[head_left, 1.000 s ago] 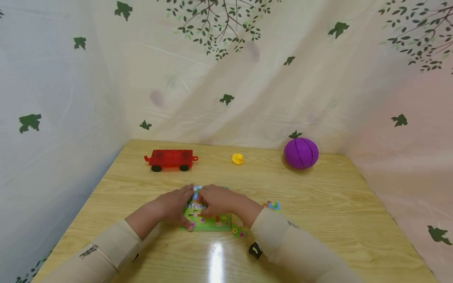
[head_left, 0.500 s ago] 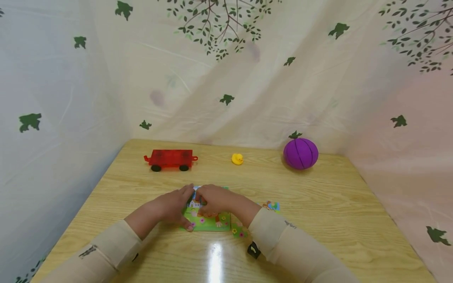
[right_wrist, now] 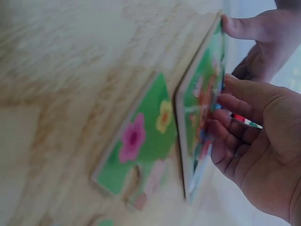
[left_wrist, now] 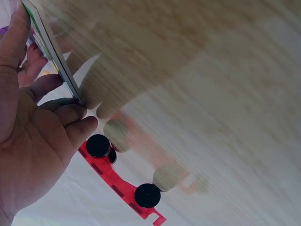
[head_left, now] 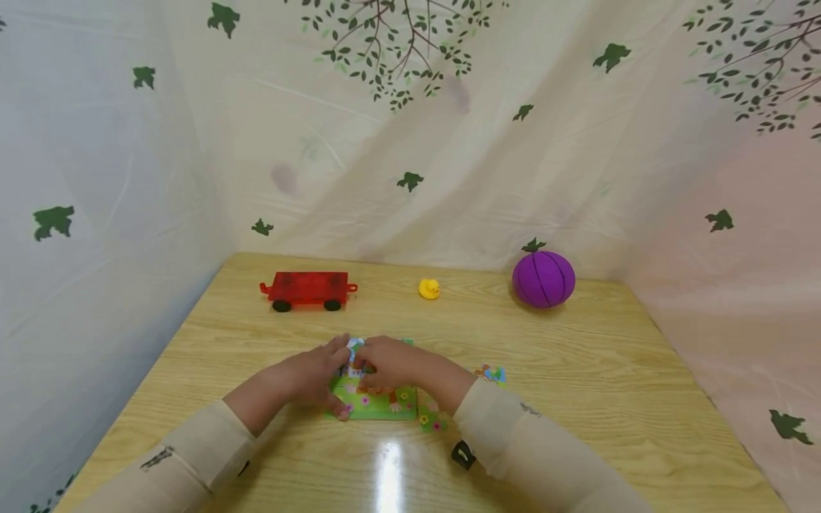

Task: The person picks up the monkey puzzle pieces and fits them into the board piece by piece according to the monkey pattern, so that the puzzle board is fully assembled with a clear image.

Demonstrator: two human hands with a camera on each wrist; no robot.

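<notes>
A jigsaw board (head_left: 378, 411) with a bright garden picture lies flat on the table. My left hand (head_left: 311, 377) rests along its left side, thumb at the near corner; in the left wrist view the fingertips touch the board's edge (left_wrist: 71, 88). My right hand (head_left: 393, 362) bends over the middle of the board, thumb and fingers pinching a puzzle piece down at its surface. The fingers mostly hide that piece. Just right of the board lies a loose flowered puzzle piece (right_wrist: 126, 149), and another loose piece (head_left: 494, 373) sits beyond the right forearm.
At the back stand a red toy wagon (head_left: 309, 289), a small yellow duck (head_left: 429, 289) and a purple ball (head_left: 544, 279). Fabric walls (head_left: 359, 206) with leaf prints border the wooden table (head_left: 577, 356).
A brown gap seen near the board's middle-left one second ago is now covered by picture. The right hand has shifted slightly; the left hand keeps its place.
</notes>
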